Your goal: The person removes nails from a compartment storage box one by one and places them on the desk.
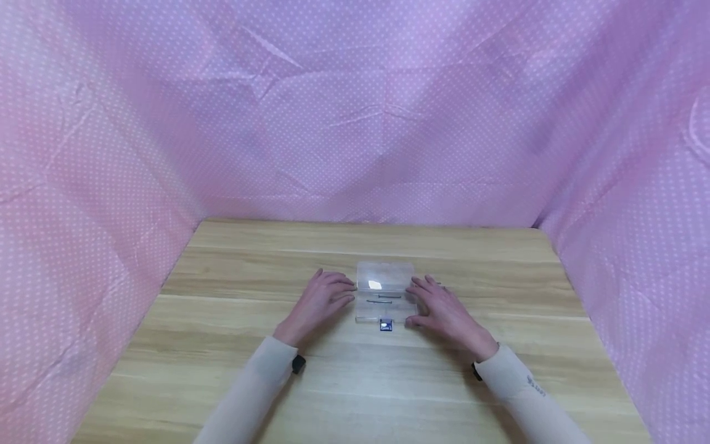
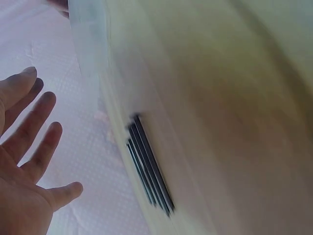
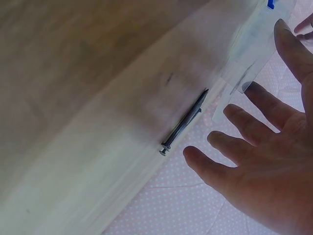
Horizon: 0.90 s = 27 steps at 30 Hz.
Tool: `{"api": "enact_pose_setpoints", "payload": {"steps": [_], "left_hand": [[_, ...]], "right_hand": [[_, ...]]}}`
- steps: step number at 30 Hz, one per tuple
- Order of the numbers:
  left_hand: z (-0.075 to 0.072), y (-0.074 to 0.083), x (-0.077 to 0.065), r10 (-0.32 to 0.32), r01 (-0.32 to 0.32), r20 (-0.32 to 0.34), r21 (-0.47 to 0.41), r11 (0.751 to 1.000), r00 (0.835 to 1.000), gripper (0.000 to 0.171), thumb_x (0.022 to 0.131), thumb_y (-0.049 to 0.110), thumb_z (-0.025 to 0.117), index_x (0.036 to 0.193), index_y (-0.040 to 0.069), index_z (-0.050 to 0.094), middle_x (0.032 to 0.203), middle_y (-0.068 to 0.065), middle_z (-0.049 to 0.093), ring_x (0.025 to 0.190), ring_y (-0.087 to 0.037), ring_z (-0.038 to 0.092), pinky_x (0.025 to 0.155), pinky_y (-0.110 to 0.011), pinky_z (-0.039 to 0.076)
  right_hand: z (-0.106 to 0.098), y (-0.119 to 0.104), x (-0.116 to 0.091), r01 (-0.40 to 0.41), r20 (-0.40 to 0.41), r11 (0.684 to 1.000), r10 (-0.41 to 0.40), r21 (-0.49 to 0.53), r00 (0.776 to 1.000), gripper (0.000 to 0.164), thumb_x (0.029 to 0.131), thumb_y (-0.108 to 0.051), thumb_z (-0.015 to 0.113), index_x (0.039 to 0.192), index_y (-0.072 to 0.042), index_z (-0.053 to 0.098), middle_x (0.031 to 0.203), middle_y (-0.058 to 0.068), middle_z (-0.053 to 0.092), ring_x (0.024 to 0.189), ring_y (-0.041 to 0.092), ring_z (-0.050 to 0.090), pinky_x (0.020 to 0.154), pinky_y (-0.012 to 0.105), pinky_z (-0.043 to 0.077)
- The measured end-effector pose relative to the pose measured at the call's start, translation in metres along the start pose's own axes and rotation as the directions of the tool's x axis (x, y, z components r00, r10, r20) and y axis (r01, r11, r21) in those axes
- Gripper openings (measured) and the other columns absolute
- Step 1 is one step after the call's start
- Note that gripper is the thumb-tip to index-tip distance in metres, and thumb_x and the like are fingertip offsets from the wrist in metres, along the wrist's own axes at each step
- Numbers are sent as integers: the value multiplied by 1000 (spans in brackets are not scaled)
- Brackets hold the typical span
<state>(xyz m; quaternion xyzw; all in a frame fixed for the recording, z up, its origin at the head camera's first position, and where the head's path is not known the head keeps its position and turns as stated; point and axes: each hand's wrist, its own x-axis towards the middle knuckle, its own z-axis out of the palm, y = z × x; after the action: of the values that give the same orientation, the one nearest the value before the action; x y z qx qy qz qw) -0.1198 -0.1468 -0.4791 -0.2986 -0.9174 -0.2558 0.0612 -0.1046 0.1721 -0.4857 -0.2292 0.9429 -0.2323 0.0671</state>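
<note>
A clear plastic box (image 1: 363,310) lies on the table with its lid (image 1: 394,274) folded back. Two nails (image 1: 383,301) lie in its base, and a blue label (image 1: 386,325) shows at its front edge. My left hand (image 1: 324,299) hovers beside the box's left side, fingers extended and holding nothing. At the right side, my right hand (image 1: 444,311) has its fingers spread, the thumb and index fingertips right at the box's edge (image 3: 254,54). Several nails (image 2: 149,169) lie side by side near the left hand. A few more nails (image 3: 185,122) lie close to the right fingers.
The wooden table (image 1: 355,388) extends around the box on all sides. Pink dotted cloth (image 1: 355,123) hangs behind the table and along both sides. A dark wrist strap piece (image 1: 298,364) shows below the left cuff.
</note>
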Motion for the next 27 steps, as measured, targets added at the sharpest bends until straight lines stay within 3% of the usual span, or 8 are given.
{"api": "enact_pose_setpoints", "payload": {"steps": [6, 12, 27], "left_hand": [[7, 8, 16, 21, -21, 20, -14, 1000, 1000, 18, 95, 18, 76, 112, 12, 79, 121, -2, 73, 123, -28, 60, 120, -67, 26], [17, 12, 31, 65, -66, 80, 6, 998, 995, 15, 95, 16, 75, 109, 15, 81, 116, -1, 73, 120, -27, 60, 120, -64, 29], [37, 15, 59, -15, 7, 236, 36, 999, 972, 14, 94, 24, 77, 107, 22, 81, 113, 4, 71, 120, -23, 59, 124, -61, 23]], "right_hand": [[-1, 0, 2, 5, 7, 1000, -5, -14, 1000, 76, 85, -41, 85, 145, -4, 57, 160, 21, 41, 150, 49, 27, 116, 73, 26], [-2, -2, 2, -10, 10, 1000, 10, -5, 1000, 75, 84, -40, 85, 145, -4, 58, 160, 21, 40, 150, 49, 26, 117, 72, 25], [-3, -3, 2, -20, 17, 1000, 20, 0, 1000, 75, 85, -40, 85, 146, -5, 57, 160, 20, 41, 151, 49, 26, 116, 73, 26]]}}
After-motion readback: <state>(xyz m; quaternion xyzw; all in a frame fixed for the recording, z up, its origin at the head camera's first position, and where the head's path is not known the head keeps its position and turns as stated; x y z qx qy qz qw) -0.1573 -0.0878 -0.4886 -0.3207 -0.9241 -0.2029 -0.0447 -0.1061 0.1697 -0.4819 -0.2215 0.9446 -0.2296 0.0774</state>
